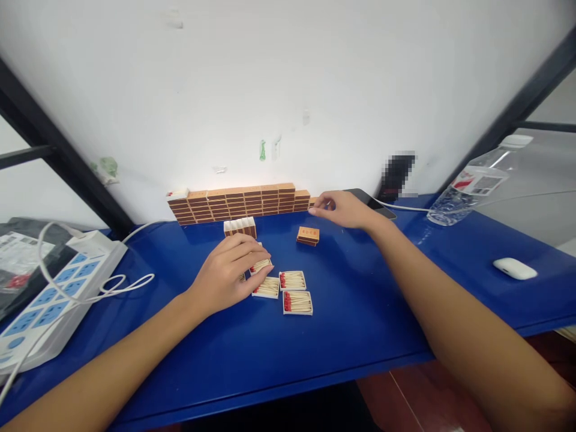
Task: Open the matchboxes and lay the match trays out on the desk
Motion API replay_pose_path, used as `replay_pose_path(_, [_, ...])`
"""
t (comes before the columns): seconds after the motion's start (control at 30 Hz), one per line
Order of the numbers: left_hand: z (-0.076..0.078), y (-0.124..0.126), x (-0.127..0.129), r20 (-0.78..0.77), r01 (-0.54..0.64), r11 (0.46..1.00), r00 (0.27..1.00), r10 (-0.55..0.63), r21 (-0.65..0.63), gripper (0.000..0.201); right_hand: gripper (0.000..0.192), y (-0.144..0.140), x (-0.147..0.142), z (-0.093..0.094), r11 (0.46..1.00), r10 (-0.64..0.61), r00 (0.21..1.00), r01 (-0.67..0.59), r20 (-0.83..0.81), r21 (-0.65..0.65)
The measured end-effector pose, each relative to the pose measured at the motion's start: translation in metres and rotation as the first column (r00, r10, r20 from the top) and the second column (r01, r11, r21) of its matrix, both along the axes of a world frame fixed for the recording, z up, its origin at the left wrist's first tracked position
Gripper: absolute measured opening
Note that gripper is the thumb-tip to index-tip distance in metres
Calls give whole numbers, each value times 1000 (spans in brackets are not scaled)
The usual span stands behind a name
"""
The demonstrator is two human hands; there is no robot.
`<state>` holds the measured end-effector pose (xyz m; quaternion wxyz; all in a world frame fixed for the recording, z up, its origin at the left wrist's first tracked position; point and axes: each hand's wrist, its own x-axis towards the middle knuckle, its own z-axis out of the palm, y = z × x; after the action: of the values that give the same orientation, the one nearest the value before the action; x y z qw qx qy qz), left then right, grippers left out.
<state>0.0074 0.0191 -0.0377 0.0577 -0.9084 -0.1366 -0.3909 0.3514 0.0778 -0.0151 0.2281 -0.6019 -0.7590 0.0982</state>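
My left hand (229, 267) is curled over the blue table, thumb and fingers around a small white matchbox tray (261, 266) filled with red-tipped matches. Three more filled trays lie close by: one under the thumb (266, 288), another to its right (292, 280), and one nearer me (297, 303). At the right end of a long stacked row of matchboxes (234, 204), my right hand (337, 208) has its thumb and fingers bent at a low matchbox (312, 202). Two stacked orange matchboxes (308, 235) lie just in front. Behind my left hand stand several upright matchboxes (240, 227).
A power strip (58, 294) with white cables is at left, beside a dark plastic package (27, 264). To the right are a dark tablet (366, 201), a water bottle (472, 180) and a white earbud case (515, 268). The wall (288, 78) borders the table's back.
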Motion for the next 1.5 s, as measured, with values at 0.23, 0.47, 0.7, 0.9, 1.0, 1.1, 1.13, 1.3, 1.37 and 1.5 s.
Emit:
replay_pose_path(0.23, [1,0,0,-3,-7,1000,1000,7,26,18,47,41,14,-41,974,-154,932,89,327,207])
replay_pose_path(0.47, [2,0,0,-3,-5,999,1000,5,34,18,44,47,21,-49,974,-137,939,68,317,218])
replay_pose_path(0.7, [3,0,-2,-14,-16,999,1000,17,46,18,44,49,22,-53,981,-140,942,90,304,173])
replay_pose_path(0.9, [3,1,-2,-12,-16,999,1000,16,48,20,42,47,22,-51,989,-119,928,80,352,124])
replay_pose_path(1.0, [3,1,-2,-10,-19,999,1000,19,49,20,41,45,21,-48,989,-123,926,87,356,115])
replay_pose_path(1.1, [3,2,-3,-8,-17,999,1000,18,49,20,39,41,22,-43,987,-145,915,110,377,114])
replay_pose_path(1.13, [3,2,-3,-7,-17,999,1000,18,50,21,38,40,23,-41,988,-146,912,112,384,108])
replay_pose_path(1.3, [3,2,-4,-15,-13,998,1000,14,68,21,34,27,29,-23,996,-77,910,92,408,-18])
replay_pose_path(1.37, [4,2,-5,-20,-14,996,1000,16,85,21,36,19,29,-13,990,-19,925,70,379,-121])
replay_pose_path(1.5, [4,2,-6,-30,-22,995,999,25,94,22,41,4,21,0,973,-2,949,75,315,-220])
